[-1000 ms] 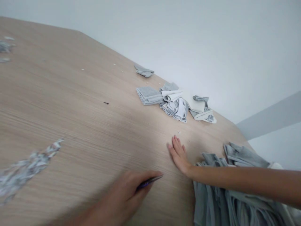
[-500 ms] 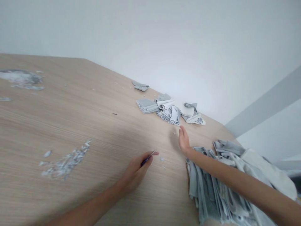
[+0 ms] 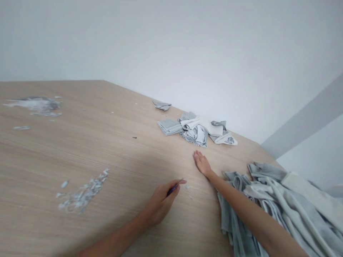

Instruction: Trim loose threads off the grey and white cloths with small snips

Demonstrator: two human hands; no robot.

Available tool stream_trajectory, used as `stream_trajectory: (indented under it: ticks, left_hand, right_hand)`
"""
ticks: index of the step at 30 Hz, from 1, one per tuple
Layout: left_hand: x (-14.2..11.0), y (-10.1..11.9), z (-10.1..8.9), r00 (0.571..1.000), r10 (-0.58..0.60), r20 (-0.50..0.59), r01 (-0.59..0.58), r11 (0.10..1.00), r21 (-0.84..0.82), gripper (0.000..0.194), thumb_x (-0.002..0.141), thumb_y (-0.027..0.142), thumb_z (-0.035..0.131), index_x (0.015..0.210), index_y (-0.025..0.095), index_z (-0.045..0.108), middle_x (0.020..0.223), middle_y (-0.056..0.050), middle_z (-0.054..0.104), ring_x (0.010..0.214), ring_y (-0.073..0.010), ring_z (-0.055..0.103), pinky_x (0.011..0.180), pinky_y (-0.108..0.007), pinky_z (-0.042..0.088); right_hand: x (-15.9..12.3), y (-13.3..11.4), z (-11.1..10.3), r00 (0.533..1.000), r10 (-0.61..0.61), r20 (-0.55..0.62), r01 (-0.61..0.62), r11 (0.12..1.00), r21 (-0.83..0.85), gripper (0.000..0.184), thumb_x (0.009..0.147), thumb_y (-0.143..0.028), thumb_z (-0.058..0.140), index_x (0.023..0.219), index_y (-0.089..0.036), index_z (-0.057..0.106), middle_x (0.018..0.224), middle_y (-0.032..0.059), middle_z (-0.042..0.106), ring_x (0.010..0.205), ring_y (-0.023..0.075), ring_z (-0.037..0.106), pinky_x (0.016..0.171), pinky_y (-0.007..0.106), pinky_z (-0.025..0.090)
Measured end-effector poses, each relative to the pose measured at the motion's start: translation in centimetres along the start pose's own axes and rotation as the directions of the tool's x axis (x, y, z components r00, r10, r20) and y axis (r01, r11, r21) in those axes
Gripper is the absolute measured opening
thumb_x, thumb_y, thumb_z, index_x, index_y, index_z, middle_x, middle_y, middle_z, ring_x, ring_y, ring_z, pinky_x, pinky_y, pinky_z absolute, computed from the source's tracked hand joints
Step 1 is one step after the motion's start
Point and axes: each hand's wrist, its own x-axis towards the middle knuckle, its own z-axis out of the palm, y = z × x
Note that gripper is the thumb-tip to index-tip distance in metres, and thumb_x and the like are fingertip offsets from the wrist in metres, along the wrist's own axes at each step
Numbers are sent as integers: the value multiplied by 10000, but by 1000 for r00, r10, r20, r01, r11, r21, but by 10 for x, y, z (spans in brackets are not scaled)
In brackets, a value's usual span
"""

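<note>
Head view: the left hand (image 3: pixel 160 205) is closed on a small purple-handled tool (image 3: pixel 171 191), gripped between thumb and fingers above the wooden table (image 3: pixel 120 160). A few white bits (image 3: pixel 187 186) lie just right of its fingertips. Well to its left is a loose strip of scraps (image 3: pixel 87 194). Farther right, a big heap of grey cloth (image 3: pixel 297 214) lies partly under the right forearm. Ahead of the left hand and to its right, the right hand (image 3: pixel 203 165) has its fingers straight and close together, gripping nothing visible; whether it presses the table, I cannot tell. Just beyond its fingertips sits crumpled cloth (image 3: pixel 195 136), with a folded cloth (image 3: pixel 169 127) to the left, near the wall (image 3: pixel 171 53).
</note>
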Motion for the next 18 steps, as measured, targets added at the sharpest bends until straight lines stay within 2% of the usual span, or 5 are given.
stream_trajectory:
  ticks: [8, 10, 12, 15, 18]
  left_hand:
    - [3, -7, 2, 1000, 20, -2, -20, 998, 52, 413, 973, 434, 451, 1256, 216, 660, 1233, -67, 699, 1139, -244, 632, 1031, -384, 453]
    - [3, -7, 2, 999, 47, 10, -48, 997, 54, 419, 969, 432, 456, 1246, 200, 669, 1226, -81, 700, 1137, -258, 631, 1034, -394, 454]
    - [2, -6, 1, 998, 58, 13, -58, 997, 54, 424, 965, 438, 453, 1236, 201, 678, 1210, -68, 708, 1145, -275, 626, 1037, -395, 454]
    - [0, -5, -1, 1000, 22, -1, -22, 998, 58, 424, 962, 448, 447, 1244, 226, 673, 1196, -25, 716, 1157, -281, 622, 1038, -395, 458]
    - [-1, -8, -2, 1000, -7, 1, 7, 998, 64, 416, 961, 448, 454, 1254, 239, 662, 1250, -35, 694, 1179, -262, 617, 1058, -417, 449]
  right_hand:
    - [-83, -44, 34, 969, -205, 137, 181, 969, 170, 704, 999, -597, 112, 1534, -188, 318, 1617, 52, 228, 1514, 169, 134, 1232, 422, 51]
    - [-103, -55, 45, 958, -255, 133, 211, 937, 277, 696, 995, -609, 136, 1518, -210, 363, 1605, 44, 270, 1504, 174, 188, 1233, 419, 69]
    - [-110, -65, 49, 960, -263, 101, 202, 892, 404, 680, 997, -604, 160, 1473, -215, 450, 1555, 43, 385, 1458, 178, 320, 1219, 397, 175]
    - [-93, -70, 31, 995, -78, -61, 96, 903, 418, 677, 1012, -563, 142, 1351, -189, 593, 1393, 49, 594, 1303, 178, 530, 1114, 327, 376]
    - [-50, -55, -12, 951, 163, -264, -88, 957, 275, 701, 1024, -516, 109, 1307, -106, 603, 1342, 130, 616, 1248, 232, 558, 1065, 355, 419]
